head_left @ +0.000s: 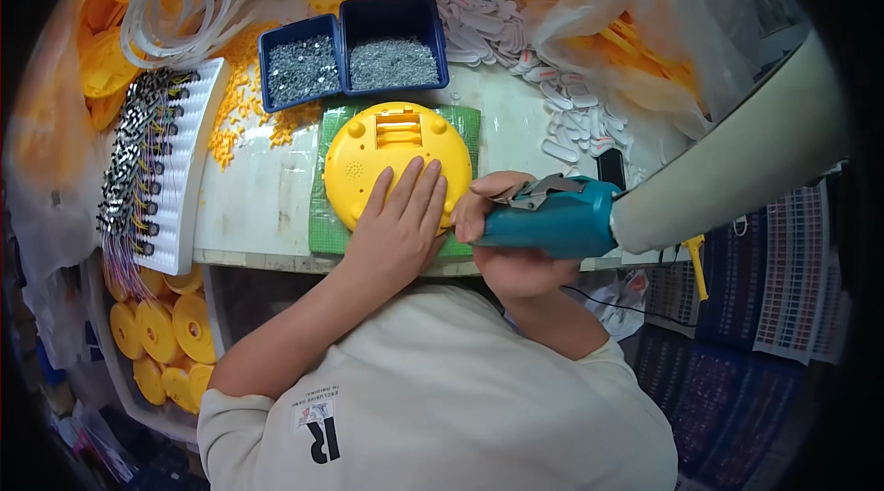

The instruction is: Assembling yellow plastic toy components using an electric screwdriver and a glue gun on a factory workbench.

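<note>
A round yellow plastic housing (354, 180) with an uncovered battery compartment lies on a green mat (322, 231) at the table's front edge. My left hand (398, 219) rests flat on its lower part, fingers stretched out and pointing away from me. Just to the right, my right hand (502, 247) is wrapped round a teal power screwdriver (552, 222) with a metal lever on top. The tool lies sideways, its front end toward the housing. My fingers hide the tip, so I cannot tell whether it touches the housing.
Behind the mat stand two blue bins (394, 63) of small screws. Orange pieces (241, 95) and a white foam tray (195, 169) of wired parts lie left. White pieces (575, 118) spread right. A thick pale tube (737, 155) reaches the screwdriver's rear. Yellow discs (157, 330) fill a crate below.
</note>
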`<state>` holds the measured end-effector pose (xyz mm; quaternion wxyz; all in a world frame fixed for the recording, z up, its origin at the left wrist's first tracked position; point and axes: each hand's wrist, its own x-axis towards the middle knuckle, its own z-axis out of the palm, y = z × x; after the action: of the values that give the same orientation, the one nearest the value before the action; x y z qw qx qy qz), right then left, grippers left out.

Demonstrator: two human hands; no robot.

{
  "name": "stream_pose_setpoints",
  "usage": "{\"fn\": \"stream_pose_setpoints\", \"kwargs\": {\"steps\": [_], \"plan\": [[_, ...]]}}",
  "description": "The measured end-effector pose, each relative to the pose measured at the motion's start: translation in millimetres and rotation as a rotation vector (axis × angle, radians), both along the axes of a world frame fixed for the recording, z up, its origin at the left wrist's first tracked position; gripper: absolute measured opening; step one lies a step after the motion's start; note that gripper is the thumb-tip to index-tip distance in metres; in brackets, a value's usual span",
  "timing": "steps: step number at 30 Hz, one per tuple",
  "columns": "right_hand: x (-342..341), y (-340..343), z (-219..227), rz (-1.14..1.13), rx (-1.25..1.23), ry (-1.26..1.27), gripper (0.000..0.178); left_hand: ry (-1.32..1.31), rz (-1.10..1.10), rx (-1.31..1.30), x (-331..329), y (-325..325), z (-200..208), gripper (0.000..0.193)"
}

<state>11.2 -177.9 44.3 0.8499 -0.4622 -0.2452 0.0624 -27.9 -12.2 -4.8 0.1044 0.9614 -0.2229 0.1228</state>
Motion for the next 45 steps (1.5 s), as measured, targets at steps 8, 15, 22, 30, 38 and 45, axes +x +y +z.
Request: {"fn": "stream_pose_setpoints", "kwargs": {"steps": [8, 15, 22, 30, 38, 45], "plan": [[-9, 12, -37, -0.204, -0.035, 0.036, 0.078, -0.076, -0.016, -0.03, -2, 0, -12, 0.06], [-3, 6, -9, -0.024, -0.155, -0.008, 0.093, -0.026, -0.047, 0.012, -2, 6, -3, 0.069], [3, 24, 20, 0.135, -0.051, 0.016, 0.101, 0.206, -0.196, -0.121, 3, 98, 25, 0.093], [-4, 62, 26, 0.341, -0.453, 0.021, 0.078, 0.06, -0.135, -0.218, -5, 111, -9, 0.079], [0, 63, 20, 0.422, -0.591, -0.204, 0.021, 0.01, -0.134, -0.264, -4, 113, -16, 0.073], [10, 59, 33, 0.462, -0.802, -0.068, 0.031, -0.027, -0.147, -0.338, -4, 116, -19, 0.066]]}}
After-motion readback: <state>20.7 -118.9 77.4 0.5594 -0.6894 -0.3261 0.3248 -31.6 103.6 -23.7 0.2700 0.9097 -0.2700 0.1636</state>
